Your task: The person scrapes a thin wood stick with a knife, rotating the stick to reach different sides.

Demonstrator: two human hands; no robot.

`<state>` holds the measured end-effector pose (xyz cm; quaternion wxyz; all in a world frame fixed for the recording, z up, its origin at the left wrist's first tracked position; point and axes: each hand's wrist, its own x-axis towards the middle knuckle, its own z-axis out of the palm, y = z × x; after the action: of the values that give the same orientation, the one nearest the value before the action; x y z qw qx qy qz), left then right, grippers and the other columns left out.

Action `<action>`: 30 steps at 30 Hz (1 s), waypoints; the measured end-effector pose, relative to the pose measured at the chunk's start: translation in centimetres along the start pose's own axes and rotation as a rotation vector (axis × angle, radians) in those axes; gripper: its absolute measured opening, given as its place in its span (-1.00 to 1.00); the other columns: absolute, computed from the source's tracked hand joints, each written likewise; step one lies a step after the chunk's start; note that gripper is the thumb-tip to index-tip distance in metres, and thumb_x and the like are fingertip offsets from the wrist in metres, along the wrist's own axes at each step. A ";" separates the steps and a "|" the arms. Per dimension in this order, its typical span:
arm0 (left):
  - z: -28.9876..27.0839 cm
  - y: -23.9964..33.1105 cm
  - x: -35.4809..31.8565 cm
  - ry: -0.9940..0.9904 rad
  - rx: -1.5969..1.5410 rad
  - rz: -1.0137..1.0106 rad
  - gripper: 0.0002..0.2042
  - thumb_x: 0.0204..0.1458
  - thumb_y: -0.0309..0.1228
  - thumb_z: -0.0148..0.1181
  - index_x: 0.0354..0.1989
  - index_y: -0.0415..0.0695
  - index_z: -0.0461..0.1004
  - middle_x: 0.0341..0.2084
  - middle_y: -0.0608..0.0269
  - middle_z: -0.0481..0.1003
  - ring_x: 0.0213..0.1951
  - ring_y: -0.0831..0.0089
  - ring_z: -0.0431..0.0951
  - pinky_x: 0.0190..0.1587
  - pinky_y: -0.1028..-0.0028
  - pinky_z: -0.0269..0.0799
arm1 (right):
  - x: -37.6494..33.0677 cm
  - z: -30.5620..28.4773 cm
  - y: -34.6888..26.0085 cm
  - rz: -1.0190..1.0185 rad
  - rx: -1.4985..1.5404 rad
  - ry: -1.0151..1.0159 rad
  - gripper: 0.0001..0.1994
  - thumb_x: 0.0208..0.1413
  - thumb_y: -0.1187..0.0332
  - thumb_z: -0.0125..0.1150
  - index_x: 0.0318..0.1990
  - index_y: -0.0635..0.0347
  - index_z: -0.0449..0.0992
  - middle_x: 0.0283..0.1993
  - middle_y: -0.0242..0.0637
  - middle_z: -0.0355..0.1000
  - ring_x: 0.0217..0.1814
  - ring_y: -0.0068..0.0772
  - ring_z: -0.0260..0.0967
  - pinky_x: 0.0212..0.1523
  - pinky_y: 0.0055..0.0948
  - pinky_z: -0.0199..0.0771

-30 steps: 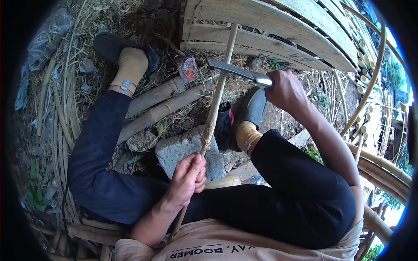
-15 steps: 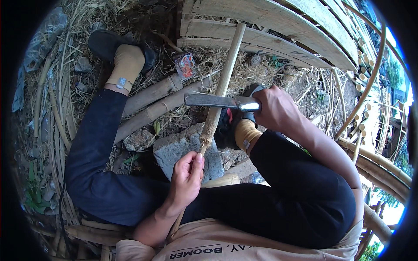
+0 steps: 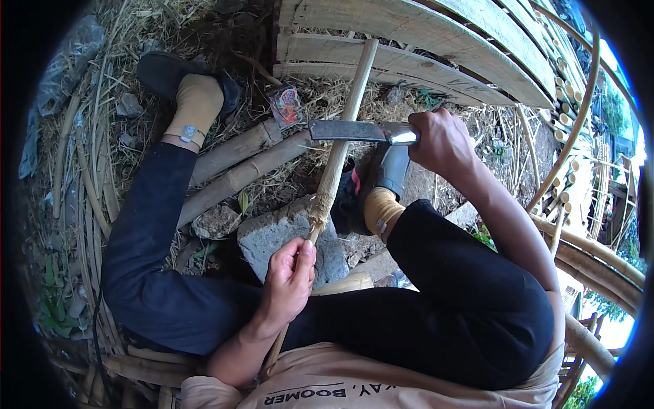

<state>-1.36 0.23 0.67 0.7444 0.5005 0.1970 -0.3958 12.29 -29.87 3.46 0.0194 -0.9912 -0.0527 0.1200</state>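
A pale bamboo stick (image 3: 346, 129) slants upward and away from my lap, with a knotty joint just beyond my fingers. My left hand (image 3: 289, 276) is closed around its thinner near part. In my right hand (image 3: 443, 140) is the handle of a machete (image 3: 354, 131) with a broad, blunt-ended grey blade. The blade lies across the stick around mid-length, pointing left; whether it touches the wood I cannot tell. Below the stick sits a rough grey stone block (image 3: 272, 238), partly hidden by my left hand and the stick.
A slatted wooden crate (image 3: 409, 58) stands at the far side. Two thick bamboo poles (image 3: 238, 174) lie left of the stone, near a small red packet (image 3: 286, 107). Cut bamboo poles (image 3: 567, 119) are stacked at right. My legs bend around the work, over straw-strewn ground.
My right hand has moved up and slightly right, carrying the machete farther along the stick. My left hand keeps its hold and has barely shifted.
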 end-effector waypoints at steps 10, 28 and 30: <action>0.1 -0.2 -0.1 -0.045 -0.054 -0.038 -0.69 0.42 -0.24 -0.05 -0.41 -0.07 0.28 -0.71 0.58 0.12 -0.73 0.81 0.04 -0.71 0.64 -0.11 | 0.2 -0.8 4.1 -0.016 -0.062 0.180 -0.90 -0.08 0.44 0.19 -0.41 0.19 0.61 -0.55 0.02 0.51 -0.46 0.09 0.55 -0.32 -0.05 0.59; -0.2 0.4 -0.1 -0.176 -0.153 -0.101 -0.72 0.43 -0.22 -0.09 -0.36 -0.04 0.25 -0.70 0.58 0.09 -0.74 0.81 0.01 -0.71 0.66 -0.10 | -1.2 1.1 -0.8 -0.021 0.126 -0.106 -0.81 -0.24 0.35 0.31 -0.40 0.18 0.64 -0.49 0.01 0.54 -0.36 0.11 0.56 -0.21 -0.06 0.59; -0.2 0.6 -0.1 -0.174 -0.140 -0.096 -0.72 0.43 -0.21 -0.09 -0.36 -0.04 0.25 -0.70 0.58 0.09 -0.74 0.81 0.01 -0.71 0.66 -0.10 | -1.2 0.5 -0.9 -0.015 0.095 -0.063 -0.81 -0.27 0.33 0.34 -0.43 0.19 0.63 -0.51 0.00 0.54 -0.37 0.08 0.57 -0.23 -0.06 0.59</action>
<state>-0.94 0.54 0.95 0.7722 0.4009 0.1824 -0.4581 10.95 -29.05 3.34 0.0656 -0.9845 -0.0550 0.1534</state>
